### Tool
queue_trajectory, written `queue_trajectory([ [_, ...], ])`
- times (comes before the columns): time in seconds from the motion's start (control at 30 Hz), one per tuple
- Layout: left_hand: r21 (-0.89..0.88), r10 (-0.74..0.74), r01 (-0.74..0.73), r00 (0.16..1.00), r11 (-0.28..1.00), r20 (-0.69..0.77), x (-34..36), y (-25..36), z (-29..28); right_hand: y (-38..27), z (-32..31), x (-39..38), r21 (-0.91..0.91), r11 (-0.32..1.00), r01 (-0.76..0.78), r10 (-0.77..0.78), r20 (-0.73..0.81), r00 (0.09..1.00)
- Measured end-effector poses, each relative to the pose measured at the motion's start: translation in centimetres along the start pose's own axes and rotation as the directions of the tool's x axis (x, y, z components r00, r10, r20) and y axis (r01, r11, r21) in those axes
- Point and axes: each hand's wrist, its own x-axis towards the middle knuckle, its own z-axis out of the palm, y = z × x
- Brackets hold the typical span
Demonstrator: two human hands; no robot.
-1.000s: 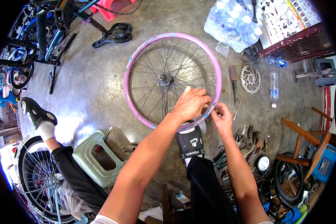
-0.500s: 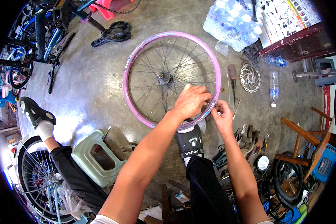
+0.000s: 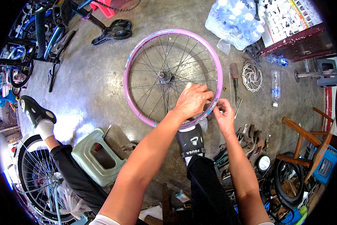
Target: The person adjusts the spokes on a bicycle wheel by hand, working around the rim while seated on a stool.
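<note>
A bare bicycle wheel with a pink-purple rim lies before me without a tyre, thin dark spokes running to its hub. My left hand reaches over the spokes, its fingers curled down against the inner side of the rim at the lower right; what they grip is hidden. Just outside the same stretch of rim, my right hand has thumb and fingertips pinched together, and anything between them is too small to make out. The wheel's near edge rests over my shoe.
Right of the wheel lie a screwdriver, a brake disc and a plastic bottle. Bottled water stands behind. A pale green stool is at left, a saddle beyond, assorted tools near my right forearm.
Both hands keep their places at the lower right of the rim, with only slight finger movement. The view has shifted a little.
</note>
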Motion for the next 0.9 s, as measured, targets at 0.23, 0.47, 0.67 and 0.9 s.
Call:
queue_trajectory([
  [0.23,0.02,-0.002,0.002,1.0,1.0,0.004,0.0,0.1,0.3,-0.5,-0.2,0.1,-0.022,1.0,0.003,-0.003,0.004,1.0],
  [0.47,-0.122,-0.069,0.021,0.909,0.992,-0.41,-3.3,3.2,-4.2,0.2,-0.5,-0.4,0.128,0.992,-0.005,0.015,-0.08,0.997],
  [0.67,-0.351,-0.66,0.572,0.522,0.741,-0.54,-18.5,3.0,-4.6,1.8,-0.3,-2.4,0.205,0.966,-0.159,0.185,-0.116,0.976],
  [0.9,-0.359,-0.835,0.784,0.341,0.506,-0.431,-26.3,-0.3,-0.6,1.6,2.5,-4.6,0.339,0.914,-0.221,0.241,-0.018,0.97],
])
